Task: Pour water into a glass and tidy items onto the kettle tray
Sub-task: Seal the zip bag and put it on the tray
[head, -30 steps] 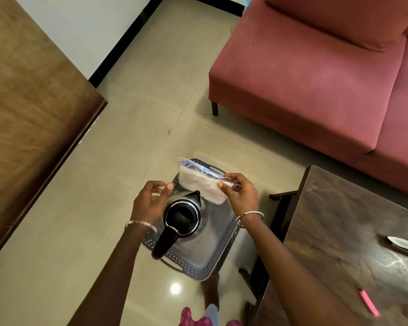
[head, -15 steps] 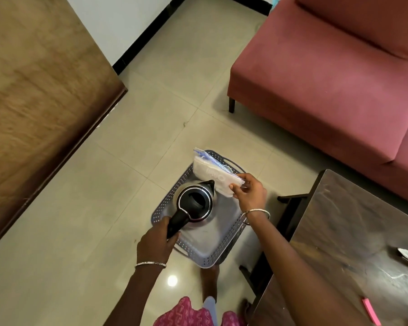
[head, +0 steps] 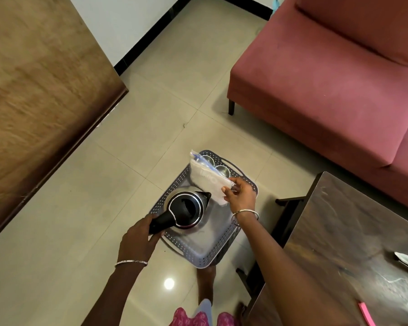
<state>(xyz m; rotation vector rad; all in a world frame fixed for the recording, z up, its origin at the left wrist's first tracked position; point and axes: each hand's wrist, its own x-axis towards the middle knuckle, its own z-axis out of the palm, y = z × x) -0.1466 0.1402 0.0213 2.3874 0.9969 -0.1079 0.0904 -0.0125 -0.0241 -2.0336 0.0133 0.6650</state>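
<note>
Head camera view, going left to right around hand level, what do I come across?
Wooden panel, left hand, the kettle it grips, right hand pinching a plastic bag, dark table.

End of the kettle handle (head: 163, 222) hidden in the left hand (head: 138, 238), steel cups (head: 222, 169) half hidden behind the plastic bag (head: 204, 177), its lettering unreadable, sofa (head: 327, 78) and table (head: 353, 250) cut off at right

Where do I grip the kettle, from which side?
The black handle, from the near left: it juts off the kettle toward that tray corner, and the left hand wraps it. The spout points away, toward the bag in the right hand.
</note>
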